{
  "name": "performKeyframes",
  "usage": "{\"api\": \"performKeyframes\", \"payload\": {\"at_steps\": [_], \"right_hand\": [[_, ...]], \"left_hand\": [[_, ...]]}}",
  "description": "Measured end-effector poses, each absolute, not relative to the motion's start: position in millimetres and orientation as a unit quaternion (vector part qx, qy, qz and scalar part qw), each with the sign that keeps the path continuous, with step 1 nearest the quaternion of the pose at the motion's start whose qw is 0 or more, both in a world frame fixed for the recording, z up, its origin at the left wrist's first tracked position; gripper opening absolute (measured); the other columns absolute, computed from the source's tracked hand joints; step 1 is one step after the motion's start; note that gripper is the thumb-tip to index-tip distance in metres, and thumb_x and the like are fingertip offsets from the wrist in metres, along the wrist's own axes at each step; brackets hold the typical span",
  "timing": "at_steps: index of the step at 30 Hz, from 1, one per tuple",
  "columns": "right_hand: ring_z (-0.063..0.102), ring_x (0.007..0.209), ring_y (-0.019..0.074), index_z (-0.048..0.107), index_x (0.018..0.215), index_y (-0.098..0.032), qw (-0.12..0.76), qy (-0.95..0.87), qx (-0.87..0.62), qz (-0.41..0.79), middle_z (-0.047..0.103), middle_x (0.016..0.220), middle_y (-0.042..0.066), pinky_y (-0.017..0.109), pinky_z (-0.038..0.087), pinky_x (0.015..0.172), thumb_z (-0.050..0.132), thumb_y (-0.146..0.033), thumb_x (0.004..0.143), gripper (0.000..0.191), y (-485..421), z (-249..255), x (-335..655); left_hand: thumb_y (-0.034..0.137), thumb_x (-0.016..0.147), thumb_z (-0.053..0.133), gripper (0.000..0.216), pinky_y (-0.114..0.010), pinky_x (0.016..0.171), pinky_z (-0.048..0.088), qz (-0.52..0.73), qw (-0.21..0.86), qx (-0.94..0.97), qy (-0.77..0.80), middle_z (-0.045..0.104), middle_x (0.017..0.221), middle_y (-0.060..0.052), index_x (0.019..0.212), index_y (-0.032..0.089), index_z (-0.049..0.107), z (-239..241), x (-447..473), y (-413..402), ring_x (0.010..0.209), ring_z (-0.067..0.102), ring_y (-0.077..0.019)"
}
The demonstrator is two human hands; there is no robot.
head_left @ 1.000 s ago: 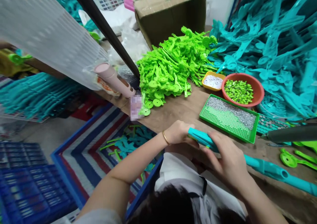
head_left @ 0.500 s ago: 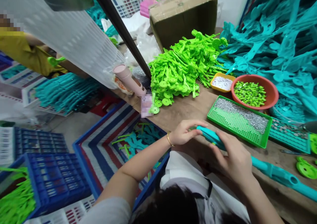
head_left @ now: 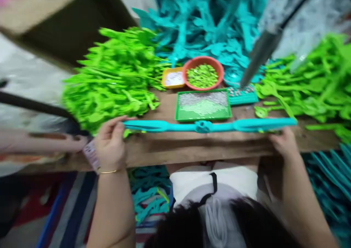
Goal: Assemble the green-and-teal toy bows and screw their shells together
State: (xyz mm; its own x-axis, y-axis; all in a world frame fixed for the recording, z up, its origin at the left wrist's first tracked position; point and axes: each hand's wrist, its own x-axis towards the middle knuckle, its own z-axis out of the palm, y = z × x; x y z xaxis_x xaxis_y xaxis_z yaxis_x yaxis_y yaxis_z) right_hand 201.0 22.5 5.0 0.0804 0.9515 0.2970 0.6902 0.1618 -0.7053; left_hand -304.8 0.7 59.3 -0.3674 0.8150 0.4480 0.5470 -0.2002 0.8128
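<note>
A long teal plastic bar (head_left: 178,127) with a ring-like hub in its middle lies level across the view, just over the table's front edge. Its left end is pinched between the thumb and fingers of my left hand (head_left: 111,145), which has a gold bracelet at the wrist. At the bar's other end, my right hand (head_left: 285,142) grips from below, its fingers partly hidden behind the part. Small bright green bits show under both wide ends. Just beyond the bar sits a green perforated tray (head_left: 203,112) of small metal pins.
Behind the tray stand a red bowl (head_left: 189,63) of small green pieces and a yellow dish (head_left: 164,78). Green parts (head_left: 117,76) are heaped left, more green parts (head_left: 309,79) right, teal parts (head_left: 197,25) at the back. A grey tool (head_left: 260,54) hangs down at right.
The view has swung to the right. The teal bar has turned level, and my hands have moved apart, from its left part to its two opposite ends.
</note>
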Motion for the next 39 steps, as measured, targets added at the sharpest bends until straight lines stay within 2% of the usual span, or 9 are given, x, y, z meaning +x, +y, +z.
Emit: {"api": "performKeyframes", "payload": {"at_steps": [4, 9, 13, 18, 21, 26, 32, 36, 39], "right_hand": [[0.063, 0.082, 0.0207, 0.063, 0.085, -0.02, 0.428, -0.59, -0.655, 0.198, 0.068, 0.084, 0.002, 0.037, 0.053, 0.079, 0.072, -0.049, 0.071, 0.033, 6.0, -7.6, 221.9], [0.063, 0.079, 0.0191, 0.065, 0.087, -0.021, 0.458, -0.592, -0.621, 0.233, 0.07, 0.083, 0.001, 0.033, 0.05, 0.077, 0.073, -0.047, 0.071, 0.031, 6.5, 13.6, 198.7], [0.063, 0.074, 0.0181, 0.065, 0.088, -0.021, 0.468, -0.584, -0.623, 0.229, 0.069, 0.08, 0.002, 0.032, 0.051, 0.073, 0.07, -0.051, 0.076, 0.033, -5.8, 22.1, 199.7], [0.065, 0.062, 0.0162, 0.065, 0.103, -0.02, 0.492, -0.542, -0.526, 0.433, 0.07, 0.076, 0.002, 0.029, 0.053, 0.056, 0.059, -0.056, 0.085, 0.041, -25.5, 31.0, 206.0], [0.06, 0.05, 0.0136, 0.065, 0.109, -0.021, 0.431, -0.539, -0.504, 0.519, 0.066, 0.067, -0.001, 0.026, 0.049, 0.047, 0.06, -0.057, 0.085, 0.044, -30.9, 42.2, 200.5], [0.052, 0.039, 0.009, 0.06, 0.1, -0.019, 0.392, -0.468, -0.477, 0.632, 0.063, 0.059, -0.003, 0.02, 0.039, 0.037, 0.061, -0.062, 0.083, 0.046, -21.8, 47.4, 168.9], [0.046, 0.034, 0.0082, 0.057, 0.083, -0.019, 0.335, -0.361, -0.429, 0.757, 0.062, 0.056, -0.001, 0.02, 0.035, 0.032, 0.061, -0.067, 0.08, 0.048, -10.7, 50.6, 149.6], [0.069, 0.068, 0.0166, 0.065, 0.102, -0.022, 0.462, -0.479, -0.434, 0.608, 0.073, 0.087, 0.005, 0.031, 0.058, 0.06, 0.064, -0.059, 0.082, 0.042, -10.5, 46.8, 159.3], [0.066, 0.109, 0.0254, 0.06, 0.118, -0.033, 0.56, -0.571, -0.434, 0.414, 0.067, 0.123, 0.004, 0.045, 0.059, 0.086, 0.08, -0.051, 0.07, 0.055, -17.3, 43.8, 162.4]], "left_hand": [[0.034, 0.084, 0.067, 0.045, -0.057, 0.117, 0.032, 0.515, -0.161, 0.629, 0.56, 0.054, 0.143, -0.001, 0.128, 0.032, 0.06, 89.5, -223.7, 14.7, 0.135, 0.045, -0.0322], [0.039, 0.091, 0.06, 0.042, -0.046, 0.106, 0.047, 0.386, 0.031, 0.84, 0.381, 0.06, 0.134, -0.012, 0.128, 0.019, 0.057, 108.0, -80.7, 19.3, 0.125, 0.057, -0.026], [0.042, 0.096, 0.051, 0.036, -0.033, 0.094, 0.053, 0.398, 0.067, 0.861, 0.308, 0.071, 0.112, -0.011, 0.118, 0.015, 0.061, 92.9, -31.1, 43.3, 0.107, 0.067, -0.0203], [0.03, 0.097, 0.051, 0.033, -0.027, 0.087, 0.054, 0.434, 0.029, 0.864, 0.253, 0.072, 0.109, -0.011, 0.125, 0.014, 0.059, 103.9, -36.9, 46.4, 0.098, 0.068, -0.0169], [0.034, 0.099, 0.048, 0.035, -0.026, 0.078, 0.054, 0.359, 0.029, 0.894, 0.265, 0.073, 0.099, -0.009, 0.124, 0.014, 0.062, 115.8, -52.5, 47.2, 0.087, 0.07, -0.0158], [0.043, 0.101, 0.039, 0.042, -0.031, 0.08, 0.054, 0.211, 0.049, 0.92, 0.327, 0.073, 0.107, -0.01, 0.119, 0.015, 0.064, 124.1, -73.2, 57.6, 0.093, 0.07, -0.0205], [0.037, 0.092, 0.059, 0.04, -0.054, 0.096, 0.043, 0.118, -0.027, 0.917, 0.381, 0.058, 0.133, -0.019, 0.129, 0.022, 0.058, 123.9, -71.4, 37.6, 0.121, 0.056, -0.0365], [0.038, 0.09, 0.06, 0.027, -0.052, 0.089, 0.046, 0.115, 0.043, 0.913, 0.389, 0.066, 0.106, -0.014, 0.112, 0.023, 0.066, 115.3, -75.7, 51.3, 0.105, 0.064, -0.035], [0.045, 0.086, 0.063, 0.026, -0.051, 0.088, 0.047, 0.136, 0.117, 0.911, 0.372, 0.065, 0.087, -0.008, 0.097, 0.022, 0.069, 105.7, -80.3, 70.3, 0.097, 0.066, -0.0342]]}}
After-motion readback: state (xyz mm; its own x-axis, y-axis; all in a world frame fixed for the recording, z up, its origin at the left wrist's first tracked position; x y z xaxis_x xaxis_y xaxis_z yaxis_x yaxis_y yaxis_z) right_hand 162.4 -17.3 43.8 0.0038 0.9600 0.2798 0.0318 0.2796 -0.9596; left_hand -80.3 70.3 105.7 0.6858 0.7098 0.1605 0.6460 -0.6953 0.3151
